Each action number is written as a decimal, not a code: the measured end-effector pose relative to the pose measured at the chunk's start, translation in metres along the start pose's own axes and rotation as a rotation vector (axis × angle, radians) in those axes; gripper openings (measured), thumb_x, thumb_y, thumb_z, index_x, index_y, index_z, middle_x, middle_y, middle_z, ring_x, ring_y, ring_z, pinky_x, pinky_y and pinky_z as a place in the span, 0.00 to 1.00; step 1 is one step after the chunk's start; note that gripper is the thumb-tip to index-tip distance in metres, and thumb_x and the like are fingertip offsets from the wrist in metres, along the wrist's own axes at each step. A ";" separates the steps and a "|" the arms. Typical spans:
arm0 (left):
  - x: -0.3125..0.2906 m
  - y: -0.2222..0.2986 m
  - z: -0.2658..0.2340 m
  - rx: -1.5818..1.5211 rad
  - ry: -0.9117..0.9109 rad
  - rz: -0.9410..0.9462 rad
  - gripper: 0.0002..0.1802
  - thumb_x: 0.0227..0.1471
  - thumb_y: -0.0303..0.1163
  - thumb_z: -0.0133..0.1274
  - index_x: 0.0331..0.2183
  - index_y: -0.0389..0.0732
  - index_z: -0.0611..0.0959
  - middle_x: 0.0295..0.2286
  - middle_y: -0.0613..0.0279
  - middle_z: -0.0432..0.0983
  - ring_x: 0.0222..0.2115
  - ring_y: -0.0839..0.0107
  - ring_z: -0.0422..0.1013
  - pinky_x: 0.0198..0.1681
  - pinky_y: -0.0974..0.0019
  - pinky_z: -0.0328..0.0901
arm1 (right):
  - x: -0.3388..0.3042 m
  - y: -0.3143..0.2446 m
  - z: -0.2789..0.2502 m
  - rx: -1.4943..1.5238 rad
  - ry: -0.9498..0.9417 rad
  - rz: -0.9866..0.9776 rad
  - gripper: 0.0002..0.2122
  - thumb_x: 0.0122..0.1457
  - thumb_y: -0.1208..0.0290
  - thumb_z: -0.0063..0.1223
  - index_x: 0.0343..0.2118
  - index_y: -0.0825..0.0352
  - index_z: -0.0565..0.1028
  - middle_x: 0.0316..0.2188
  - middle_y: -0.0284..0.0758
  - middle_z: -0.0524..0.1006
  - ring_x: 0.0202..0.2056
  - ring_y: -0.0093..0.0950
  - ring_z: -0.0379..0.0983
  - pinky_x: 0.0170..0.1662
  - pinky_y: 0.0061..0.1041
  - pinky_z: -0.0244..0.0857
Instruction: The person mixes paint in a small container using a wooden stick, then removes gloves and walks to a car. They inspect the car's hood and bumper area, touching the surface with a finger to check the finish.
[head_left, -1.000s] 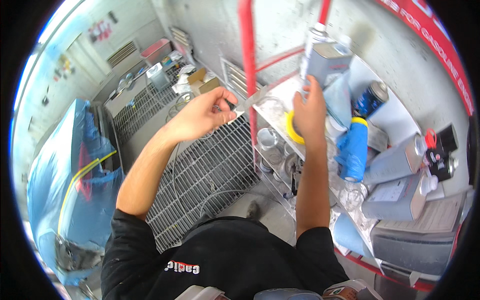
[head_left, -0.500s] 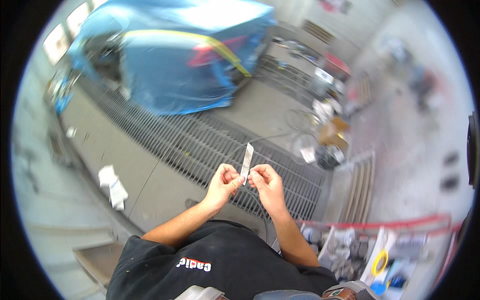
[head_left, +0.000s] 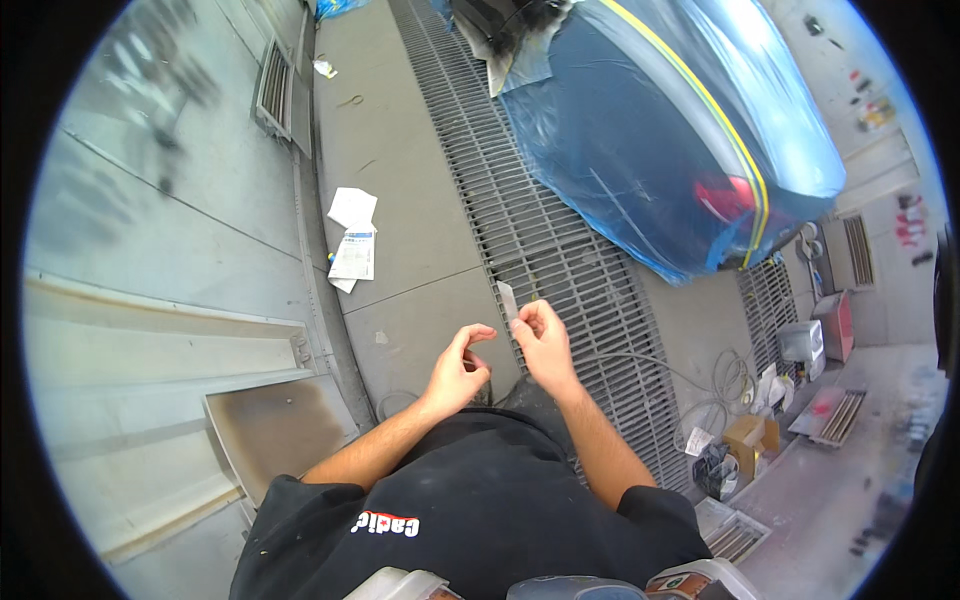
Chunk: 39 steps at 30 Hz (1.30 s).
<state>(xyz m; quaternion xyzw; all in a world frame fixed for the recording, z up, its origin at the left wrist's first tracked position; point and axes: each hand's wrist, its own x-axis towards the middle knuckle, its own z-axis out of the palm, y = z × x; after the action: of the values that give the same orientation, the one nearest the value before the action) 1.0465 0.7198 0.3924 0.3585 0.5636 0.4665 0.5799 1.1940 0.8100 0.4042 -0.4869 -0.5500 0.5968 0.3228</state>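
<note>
White-and-red lettering marks the black cloth shirt. The left hand curves, loosely parted; the right hand pinches a thin, flat whitish strip jutting forward from its grip. Beyond, printed white paper sheets lie on grey floor.

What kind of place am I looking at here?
Probably a spray-paint booth or vehicle body shop. What looks like a car is wrapped in blue plastic sheeting with yellow tape along it, a long metal grating runs through the floor, and a slatted vent sits low in the wall.
</note>
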 end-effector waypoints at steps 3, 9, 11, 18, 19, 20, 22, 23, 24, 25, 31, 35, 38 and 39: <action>0.040 -0.015 -0.044 0.173 -0.035 -0.112 0.26 0.45 0.22 0.52 0.48 0.41 0.68 0.43 0.60 0.73 0.37 0.73 0.69 0.41 0.69 0.65 | 0.063 0.044 -0.011 -0.219 -0.047 -0.015 0.03 0.53 0.78 0.51 0.31 0.69 0.71 0.21 0.30 0.72 0.23 0.19 0.67 0.27 0.21 0.62; 0.148 -0.050 -0.142 0.329 -0.018 -0.277 0.21 0.48 0.27 0.51 0.46 0.40 0.71 0.40 0.58 0.75 0.40 0.70 0.71 0.44 0.66 0.66 | 0.163 0.128 -0.065 -0.006 -0.539 0.628 0.04 0.51 0.77 0.54 0.30 0.68 0.77 0.21 0.28 0.75 0.21 0.17 0.68 0.25 0.18 0.62; 0.172 -0.066 -0.186 0.368 0.044 -0.317 0.21 0.47 0.28 0.52 0.46 0.39 0.72 0.38 0.57 0.76 0.38 0.70 0.73 0.43 0.66 0.67 | 0.188 0.149 -0.093 -0.279 -0.580 0.718 0.04 0.48 0.77 0.54 0.28 0.67 0.78 0.21 0.30 0.76 0.22 0.18 0.70 0.26 0.20 0.64; 0.144 -0.131 -0.348 0.383 0.511 -0.758 0.15 0.45 0.33 0.54 0.38 0.40 0.76 0.28 0.61 0.76 0.29 0.73 0.72 0.32 0.70 0.66 | 0.281 0.168 -0.112 -0.808 -0.509 0.597 0.09 0.43 0.79 0.54 0.31 0.68 0.77 0.24 0.36 0.78 0.27 0.25 0.74 0.31 0.26 0.67; 0.137 -0.134 -0.358 0.224 0.526 -0.924 0.13 0.46 0.34 0.54 0.36 0.41 0.77 0.26 0.63 0.75 0.26 0.75 0.71 0.27 0.71 0.65 | 0.306 0.156 -0.094 -0.608 -0.616 0.690 0.09 0.44 0.79 0.54 0.32 0.68 0.77 0.24 0.35 0.77 0.27 0.24 0.74 0.32 0.25 0.67; 0.134 -0.133 -0.367 0.027 0.526 -1.060 0.11 0.46 0.34 0.54 0.34 0.42 0.77 0.23 0.65 0.75 0.23 0.77 0.70 0.23 0.73 0.64 | 0.337 0.133 -0.077 -0.426 -0.719 0.766 0.10 0.45 0.80 0.54 0.33 0.68 0.77 0.24 0.33 0.77 0.27 0.23 0.73 0.32 0.24 0.67; 0.161 -0.123 -0.392 -0.341 0.447 -1.171 0.10 0.48 0.38 0.55 0.32 0.43 0.77 0.21 0.67 0.72 0.20 0.80 0.68 0.21 0.74 0.62 | 0.416 0.067 -0.051 -0.292 -0.849 0.758 0.11 0.46 0.80 0.54 0.35 0.67 0.76 0.23 0.31 0.76 0.26 0.21 0.72 0.32 0.23 0.66; 0.179 -0.117 -0.398 -0.441 0.451 -1.147 0.11 0.48 0.39 0.55 0.32 0.44 0.77 0.21 0.68 0.72 0.20 0.80 0.68 0.21 0.74 0.62 | 0.460 0.034 -0.037 -0.254 -0.898 0.727 0.12 0.46 0.81 0.54 0.36 0.66 0.75 0.21 0.29 0.76 0.26 0.20 0.71 0.30 0.22 0.65; 0.212 -0.103 -0.402 -0.406 0.457 -1.114 0.11 0.49 0.39 0.55 0.32 0.43 0.77 0.22 0.68 0.72 0.21 0.80 0.68 0.22 0.73 0.62 | 0.495 0.015 -0.032 -0.352 -0.849 0.640 0.12 0.47 0.81 0.53 0.36 0.66 0.75 0.20 0.28 0.75 0.24 0.19 0.70 0.29 0.22 0.64; 0.247 -0.083 -0.404 -0.373 0.466 -1.082 0.11 0.49 0.39 0.55 0.33 0.43 0.77 0.23 0.67 0.73 0.22 0.80 0.68 0.24 0.72 0.63 | 0.530 -0.005 -0.026 -0.456 -0.799 0.557 0.11 0.47 0.80 0.53 0.36 0.66 0.75 0.19 0.28 0.75 0.23 0.19 0.69 0.28 0.22 0.63; 0.572 0.076 -0.519 0.238 0.339 -0.437 0.18 0.51 0.31 0.54 0.44 0.38 0.75 0.35 0.62 0.74 0.36 0.74 0.69 0.42 0.70 0.64 | 0.702 -0.121 0.074 -0.434 -0.330 0.272 0.10 0.51 0.79 0.53 0.37 0.66 0.75 0.20 0.25 0.69 0.23 0.15 0.64 0.28 0.17 0.60; 0.712 0.234 -0.490 0.316 -0.105 -0.264 0.15 0.54 0.32 0.52 0.43 0.38 0.75 0.36 0.67 0.73 0.39 0.77 0.67 0.46 0.70 0.61 | 0.758 -0.186 0.137 -0.280 -0.296 0.259 0.10 0.52 0.79 0.52 0.39 0.66 0.74 0.20 0.25 0.68 0.23 0.15 0.63 0.27 0.19 0.59; 0.779 0.292 -0.471 0.276 -0.432 -0.354 0.14 0.53 0.34 0.54 0.41 0.38 0.76 0.35 0.67 0.74 0.37 0.78 0.68 0.44 0.71 0.63 | 0.792 -0.205 0.168 -0.143 -0.242 0.276 0.10 0.52 0.79 0.52 0.39 0.66 0.73 0.20 0.26 0.68 0.22 0.16 0.63 0.27 0.20 0.59; 0.802 0.298 -0.472 0.269 -0.506 -0.383 0.13 0.53 0.34 0.54 0.40 0.38 0.77 0.34 0.68 0.74 0.36 0.79 0.68 0.43 0.72 0.63 | 0.805 -0.207 0.174 -0.101 -0.211 0.281 0.10 0.52 0.79 0.51 0.39 0.66 0.73 0.20 0.27 0.68 0.22 0.16 0.64 0.26 0.20 0.59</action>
<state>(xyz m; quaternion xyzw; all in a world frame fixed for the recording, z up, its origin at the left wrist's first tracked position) 0.4829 1.5171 0.3659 0.4237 0.5153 0.1671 0.7259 0.7445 1.5308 0.4091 -0.5090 -0.5366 0.6556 0.1520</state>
